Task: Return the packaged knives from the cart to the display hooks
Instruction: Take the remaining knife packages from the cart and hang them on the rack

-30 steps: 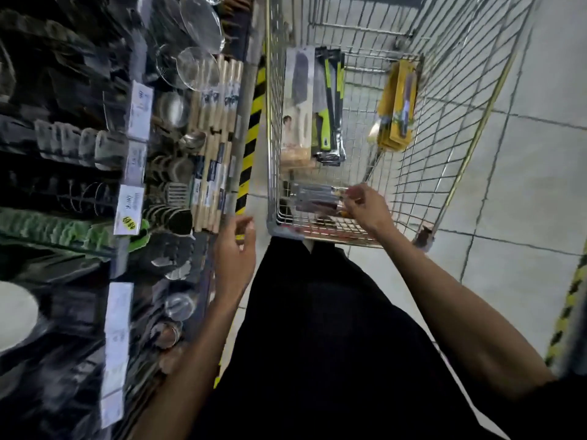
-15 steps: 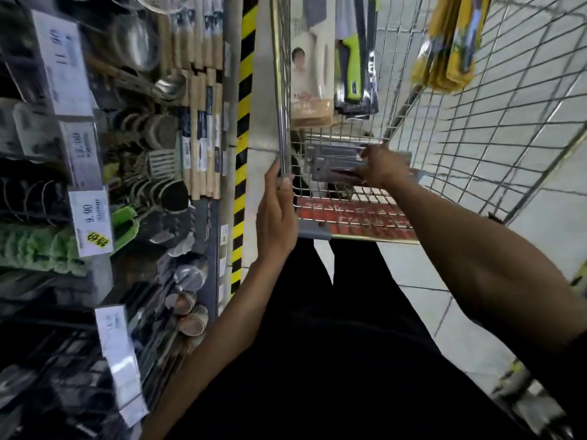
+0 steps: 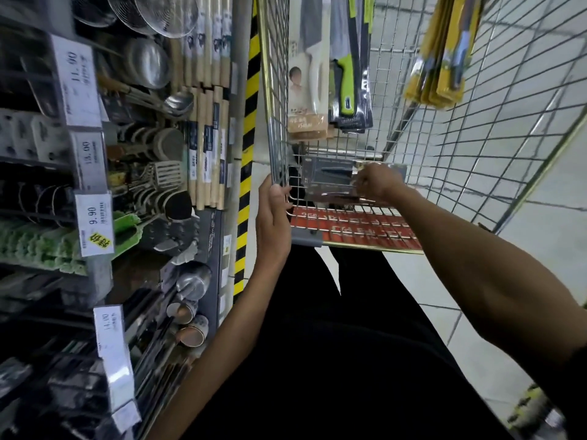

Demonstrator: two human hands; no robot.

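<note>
A wire shopping cart (image 3: 495, 128) stands in front of me. My right hand (image 3: 376, 182) reaches inside it and grips a grey packaged knife (image 3: 327, 174) near the cart's near end. My left hand (image 3: 273, 214) holds the cart's near left corner post. Further in lean a white packaged knife (image 3: 308, 68), a green-handled packaged knife (image 3: 347, 74) and several yellow packaged knives (image 3: 444, 58) against the right wall.
To my left is a display rack (image 3: 104, 185) with hanging ladles, strainers, wooden-handled utensils and white price tags. A yellow-black striped post (image 3: 249, 128) stands between rack and cart. Grey tiled floor (image 3: 546, 211) lies to the right.
My left hand rose from open air to the cart's left corner and took hold of it. My right hand stayed on the grey package. The view moved closer to the cart.
</note>
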